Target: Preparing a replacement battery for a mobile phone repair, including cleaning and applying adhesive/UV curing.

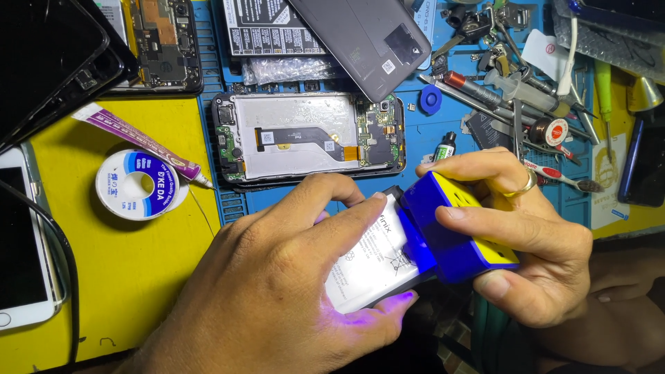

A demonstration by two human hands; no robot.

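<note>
My left hand [277, 277] holds a flat phone battery [370, 260] with a white label, fingers over its top and thumb under its lower edge. My right hand [533, 242] grips a small blue and yellow box-shaped device [460, 225] pressed against the battery's right end. Violet light glows on my left thumb tip below the battery. Just beyond my hands an opened phone [308, 138] lies face down, its circuit boards and flex cable exposed.
A blue work mat [443, 128] sits on a yellow table [125, 270]. A solder-wick reel [136, 184] and glue tube [138, 143] lie left. A grey back cover [364, 41], other phones [21, 242] and several tools [526, 97] crowd the edges.
</note>
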